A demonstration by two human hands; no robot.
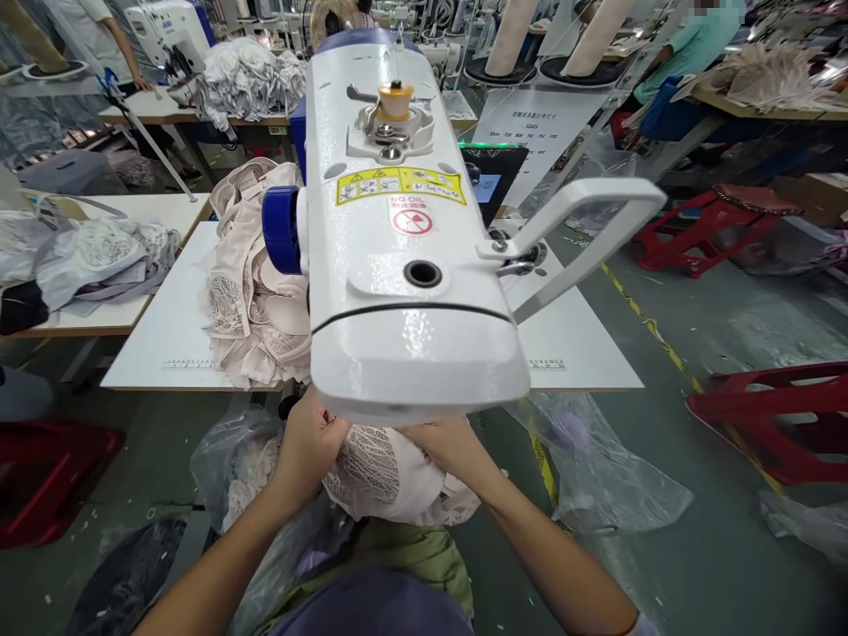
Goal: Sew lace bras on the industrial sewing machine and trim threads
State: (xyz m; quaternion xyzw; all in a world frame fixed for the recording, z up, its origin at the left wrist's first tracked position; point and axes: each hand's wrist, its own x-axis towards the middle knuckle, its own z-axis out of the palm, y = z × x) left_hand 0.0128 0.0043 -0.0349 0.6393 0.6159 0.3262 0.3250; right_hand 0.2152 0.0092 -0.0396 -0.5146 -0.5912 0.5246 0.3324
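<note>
Garment: we have pale pink lace and smooth cloth between our 2 hands, on our side of the front edge of the white table, its top partly hidden by the sewing machine.
Left hand: we see its fingers curled together, clamped on the garment's upper left edge.
Right hand: it lies against the garment's upper right; the machine hides its fingertips, so we cannot tell whether they grip.
Handwheel: blue, on the machine's left side as we face it.
Pile: pale pink lace garments heaped on the table, just beside the handwheel.
Thread cones: 2, beyond the machine, to our right.
</note>
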